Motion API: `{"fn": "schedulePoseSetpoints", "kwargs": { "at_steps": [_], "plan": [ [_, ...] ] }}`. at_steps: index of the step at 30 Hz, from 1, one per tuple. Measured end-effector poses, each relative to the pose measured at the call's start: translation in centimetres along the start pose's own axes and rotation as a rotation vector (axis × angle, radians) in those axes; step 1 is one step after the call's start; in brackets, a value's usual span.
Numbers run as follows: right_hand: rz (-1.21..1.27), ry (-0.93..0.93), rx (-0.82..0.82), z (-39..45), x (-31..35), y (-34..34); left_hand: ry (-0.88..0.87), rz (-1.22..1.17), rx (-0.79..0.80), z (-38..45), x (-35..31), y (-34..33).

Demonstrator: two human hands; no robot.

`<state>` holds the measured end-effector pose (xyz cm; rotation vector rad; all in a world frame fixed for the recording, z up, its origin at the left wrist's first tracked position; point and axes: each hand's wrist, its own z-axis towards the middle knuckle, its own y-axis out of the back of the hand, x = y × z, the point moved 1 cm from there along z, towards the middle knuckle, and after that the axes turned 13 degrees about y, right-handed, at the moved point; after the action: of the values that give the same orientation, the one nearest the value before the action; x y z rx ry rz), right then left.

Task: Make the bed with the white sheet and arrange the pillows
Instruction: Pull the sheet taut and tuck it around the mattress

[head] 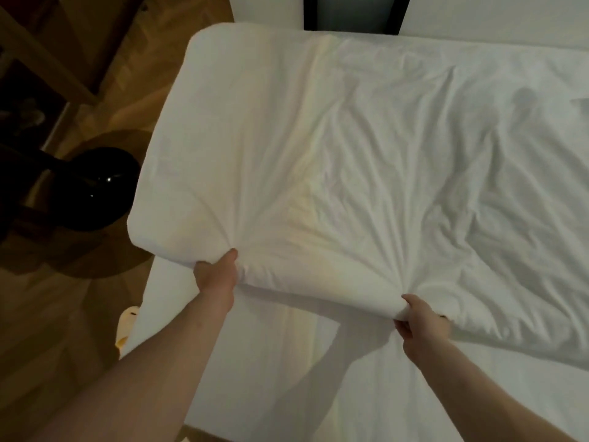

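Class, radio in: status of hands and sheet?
Left hand and right hand both gripping white sheet edge. Sheet wrinkled, near edge lifted. Nothing in the way.

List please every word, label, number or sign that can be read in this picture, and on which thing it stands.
None: no readable text shows anywhere.
The white sheet, which both hands grip, is plain.
The black round object on the wooden floor bears no mark that shows.

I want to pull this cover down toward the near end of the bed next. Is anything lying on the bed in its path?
Nothing visible does. Both the left hand and right hand already grip the near edge of the thick white wrinkled cover, and the bare white bed surface between that edge and the person carries no objects.
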<state>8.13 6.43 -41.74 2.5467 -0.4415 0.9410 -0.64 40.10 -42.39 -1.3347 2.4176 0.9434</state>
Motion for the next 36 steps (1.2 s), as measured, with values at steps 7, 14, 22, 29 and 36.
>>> {"fn": "schedulePoseSetpoints", "kwargs": {
  "at_steps": [7,14,22,29,36],
  "plan": [
    [-0.037,0.049,-0.067,-9.0,0.5,9.6,-0.070,0.206,-0.097,-10.6,4.4,9.9],
    [-0.431,-0.021,0.032,-17.0,-1.8,20.1,0.116,0.307,-0.207,-16.5,13.5,20.5],
    [-0.990,-0.210,0.479,-13.3,-9.6,23.4,0.397,1.112,0.209,-9.8,15.0,26.3],
    [-1.171,0.266,0.605,-9.7,-2.7,9.3,-0.274,1.500,0.117,-4.7,0.4,16.6],
    [-1.208,0.772,0.588,-5.9,6.8,-5.8,-0.689,1.346,-0.015,-3.9,-12.7,2.7]
  ]
}}
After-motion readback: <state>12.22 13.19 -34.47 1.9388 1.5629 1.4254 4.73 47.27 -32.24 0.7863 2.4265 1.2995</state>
